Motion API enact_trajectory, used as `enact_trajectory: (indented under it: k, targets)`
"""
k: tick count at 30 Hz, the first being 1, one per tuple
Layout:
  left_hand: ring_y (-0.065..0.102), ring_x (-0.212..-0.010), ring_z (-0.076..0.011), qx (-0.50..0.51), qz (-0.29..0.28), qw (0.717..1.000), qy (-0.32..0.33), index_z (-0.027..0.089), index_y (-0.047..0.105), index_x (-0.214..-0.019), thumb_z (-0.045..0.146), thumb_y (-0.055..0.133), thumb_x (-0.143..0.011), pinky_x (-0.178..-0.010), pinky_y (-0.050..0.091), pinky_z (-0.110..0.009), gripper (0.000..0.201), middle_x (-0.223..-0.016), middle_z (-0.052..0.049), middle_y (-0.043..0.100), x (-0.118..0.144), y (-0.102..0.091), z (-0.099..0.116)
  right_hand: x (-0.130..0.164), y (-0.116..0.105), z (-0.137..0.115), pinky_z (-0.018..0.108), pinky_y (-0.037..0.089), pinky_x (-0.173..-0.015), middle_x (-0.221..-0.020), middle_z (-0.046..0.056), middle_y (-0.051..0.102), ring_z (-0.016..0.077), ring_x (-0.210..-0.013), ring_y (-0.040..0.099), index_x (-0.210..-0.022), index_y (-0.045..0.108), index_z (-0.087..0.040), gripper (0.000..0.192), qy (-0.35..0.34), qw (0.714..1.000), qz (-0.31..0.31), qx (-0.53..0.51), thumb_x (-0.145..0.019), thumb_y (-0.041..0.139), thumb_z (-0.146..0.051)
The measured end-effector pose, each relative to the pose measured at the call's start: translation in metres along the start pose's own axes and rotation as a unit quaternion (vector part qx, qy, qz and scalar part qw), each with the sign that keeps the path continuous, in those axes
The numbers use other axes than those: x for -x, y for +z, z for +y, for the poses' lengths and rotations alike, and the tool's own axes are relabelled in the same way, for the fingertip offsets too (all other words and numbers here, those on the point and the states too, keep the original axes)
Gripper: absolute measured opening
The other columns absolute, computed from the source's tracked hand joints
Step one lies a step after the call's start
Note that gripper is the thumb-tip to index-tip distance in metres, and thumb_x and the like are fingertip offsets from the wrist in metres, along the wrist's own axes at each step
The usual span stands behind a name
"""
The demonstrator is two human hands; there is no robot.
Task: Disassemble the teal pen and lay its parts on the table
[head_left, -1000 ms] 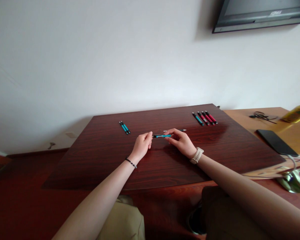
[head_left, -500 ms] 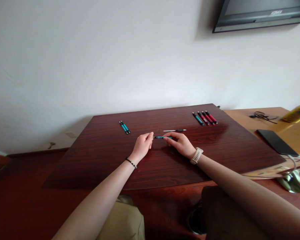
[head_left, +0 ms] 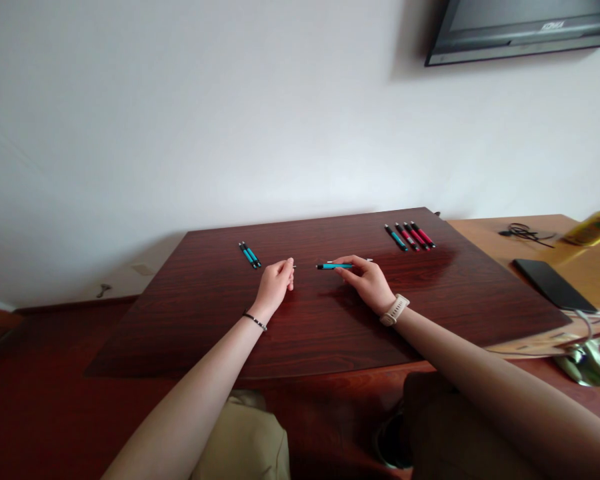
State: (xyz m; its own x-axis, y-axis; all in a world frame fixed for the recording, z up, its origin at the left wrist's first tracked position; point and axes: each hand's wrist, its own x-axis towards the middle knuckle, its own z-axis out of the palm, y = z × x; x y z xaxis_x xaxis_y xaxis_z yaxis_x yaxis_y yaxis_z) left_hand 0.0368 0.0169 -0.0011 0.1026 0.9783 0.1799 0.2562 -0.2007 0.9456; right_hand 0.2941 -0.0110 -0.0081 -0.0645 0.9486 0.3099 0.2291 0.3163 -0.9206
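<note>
My right hand [head_left: 363, 275] pinches a teal pen barrel [head_left: 335, 266] with a black end, held level and pointing left above the table. My left hand [head_left: 276, 283] is closed, and the short end of a small pen part [head_left: 295, 267] sticks out at its fingertips. A gap separates that part from the barrel. Mostly hidden behind my right hand lies a thin refill with a dark end [head_left: 370, 260]. Two teal pens [head_left: 250, 255] lie side by side beyond my left hand. At the back right, a teal pen [head_left: 396, 237] lies beside several red pens [head_left: 415, 235].
The dark wooden table [head_left: 205, 320] stands against a white wall. A lighter desk [head_left: 485, 230] adjoins it on the right, bearing a black cable [head_left: 525, 232], a flat black device [head_left: 554, 285] and a yellow can [head_left: 593, 228]. A screen [head_left: 525, 30] hangs above.
My hands have drawn apart. The left hand has moved left off the pen's end with a small part, while the barrel stays in my right hand, slightly raised.
</note>
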Motion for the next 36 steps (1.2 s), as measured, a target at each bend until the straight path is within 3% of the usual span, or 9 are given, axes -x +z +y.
enact_trajectory:
  k: [4,8,11,14,17,21,27,36]
  targets:
    - [0.061,-0.059,-0.0153,-0.034,0.005,0.999,0.006,0.021,0.055,-0.072,0.053,0.051,-0.102,-0.064,0.046,-0.027,0.045,-0.059,0.001,0.057,0.000,-0.005,0.002,0.001,0.000,0.001,0.030,0.045,-0.059,-0.084,0.004,0.074,0.0174,-0.065,0.057,-0.110,0.079,-0.021,0.038,0.004,1.000,0.001,-0.002,-0.092,0.075,-0.054]
    - [0.070,-0.071,-0.0178,-0.044,0.021,0.999,0.009,0.020,0.062,-0.088,0.049,0.061,-0.096,-0.068,0.050,-0.028,0.030,-0.078,-0.003,0.072,-0.003,-0.008,-0.003,0.001,0.000,0.001,0.029,0.045,-0.059,-0.082,0.004,0.073,0.0174,-0.065,0.057,-0.110,0.079,-0.021,0.039,0.008,1.000,0.003,0.001,-0.091,0.075,-0.054]
    - [0.073,-0.078,-0.0189,-0.069,0.039,0.997,0.023,0.021,0.062,-0.094,0.041,0.064,-0.093,-0.073,0.053,-0.029,0.020,-0.087,-0.003,0.075,-0.005,-0.013,-0.007,0.000,-0.001,0.004,0.030,0.047,-0.061,-0.083,0.004,0.074,0.0180,-0.067,0.059,-0.110,0.079,-0.021,0.039,0.009,1.000,0.004,0.002,-0.091,0.075,-0.054]
    - [0.073,-0.083,-0.0190,-0.174,0.061,0.981,0.058,0.022,0.063,-0.092,0.031,0.064,-0.093,-0.080,0.053,-0.031,0.009,-0.090,-0.002,0.075,-0.005,-0.019,-0.006,0.000,-0.001,0.007,0.030,0.049,-0.063,-0.087,0.005,0.075,0.0185,-0.068,0.060,-0.112,0.079,-0.021,0.039,0.009,1.000,-0.002,0.000,-0.092,0.074,-0.055]
    - [0.071,-0.083,-0.0192,-0.313,0.067,0.944,0.083,0.024,0.064,-0.093,0.024,0.063,-0.094,-0.079,0.051,-0.030,0.002,-0.091,-0.001,0.075,-0.003,-0.025,-0.001,-0.001,-0.001,0.007,0.031,0.050,-0.064,-0.093,0.006,0.077,0.0189,-0.070,0.062,-0.112,0.079,-0.022,0.039,0.008,1.000,-0.007,-0.001,-0.091,0.074,-0.055]
    - [0.070,-0.085,-0.0204,-0.423,0.044,0.899,0.105,0.025,0.064,-0.096,0.016,0.060,-0.095,-0.075,0.049,-0.030,0.010,-0.094,-0.002,0.074,-0.001,-0.029,0.004,0.000,-0.002,0.004,0.032,0.052,-0.064,-0.096,0.007,0.078,0.0197,-0.071,0.063,-0.111,0.079,-0.022,0.039,0.011,1.000,-0.011,0.000,-0.091,0.075,-0.055]
    - [0.068,-0.093,-0.0228,-0.502,0.014,0.858,0.109,0.023,0.065,-0.100,0.011,0.057,-0.095,-0.081,0.051,-0.033,0.016,-0.101,-0.006,0.072,-0.001,-0.030,0.007,0.001,-0.001,-0.005,0.034,0.053,-0.067,-0.104,0.008,0.080,0.0201,-0.072,0.064,-0.108,0.079,-0.022,0.038,0.005,1.000,-0.010,0.003,-0.091,0.074,-0.055]
    - [0.068,-0.103,-0.0236,-0.522,0.003,0.845,0.114,0.024,0.069,-0.102,0.013,0.054,-0.098,-0.087,0.053,-0.033,0.019,-0.107,-0.006,0.072,-0.002,-0.028,0.007,0.001,0.000,-0.005,0.034,0.055,-0.070,-0.109,0.008,0.080,0.0208,-0.076,0.067,-0.109,0.079,-0.022,0.037,0.000,1.000,-0.012,0.008,-0.091,0.073,-0.054]
